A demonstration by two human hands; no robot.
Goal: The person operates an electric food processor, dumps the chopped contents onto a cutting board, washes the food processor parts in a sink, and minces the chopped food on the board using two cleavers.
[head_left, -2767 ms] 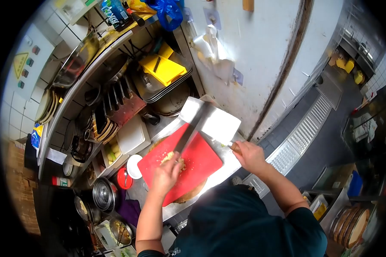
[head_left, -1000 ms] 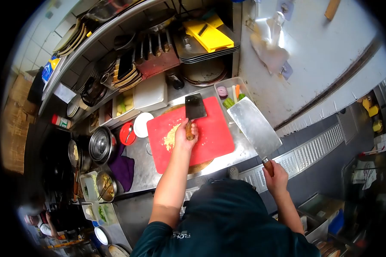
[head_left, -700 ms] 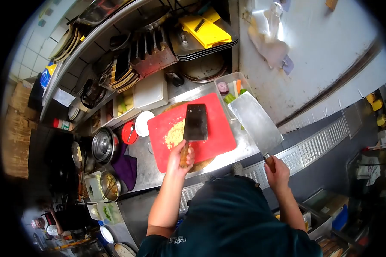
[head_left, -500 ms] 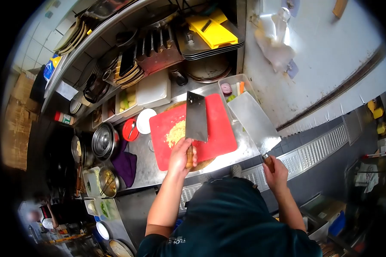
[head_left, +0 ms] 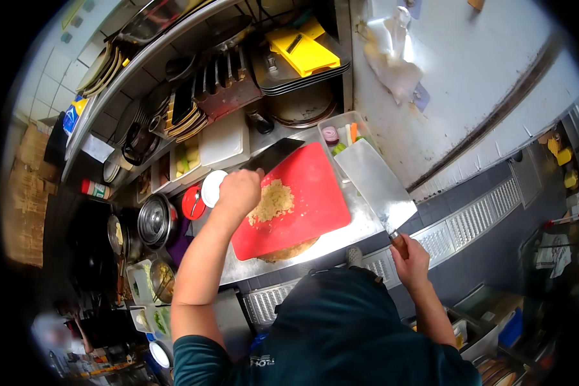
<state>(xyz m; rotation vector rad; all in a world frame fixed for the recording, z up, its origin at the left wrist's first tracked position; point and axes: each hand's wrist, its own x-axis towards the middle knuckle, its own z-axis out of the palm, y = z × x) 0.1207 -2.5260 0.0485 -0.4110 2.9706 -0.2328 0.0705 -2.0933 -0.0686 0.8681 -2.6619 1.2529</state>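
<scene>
My left hand (head_left: pixel 239 192) is closed round the handle of a dark cleaver (head_left: pixel 273 155), whose blade lies over the far left edge of the red cutting board (head_left: pixel 318 199). Chopped pale food (head_left: pixel 273 201) is heaped on the board, just right of that hand. In my right hand (head_left: pixel 412 260) is the wooden handle of a second, shiny cleaver (head_left: pixel 376 180). Its wide blade reaches up and left, past the board's right side, and covers part of a clear container (head_left: pixel 352 122) holding vegetables.
A white dish (head_left: pixel 213 188) and a red bowl (head_left: pixel 193 202) sit left of the board. Metal bowls (head_left: pixel 153 219) stand farther left. Above are shelves with trays (head_left: pixel 305 78) and a yellow slicer (head_left: pixel 305 55). Another person (head_left: pixel 83 338) is at the lower left.
My left hand has moved up and left with the dark cleaver, which has swung from upright in view to slanting right. More of the chopped food shows. My right hand keeps its cleaver nearly in place.
</scene>
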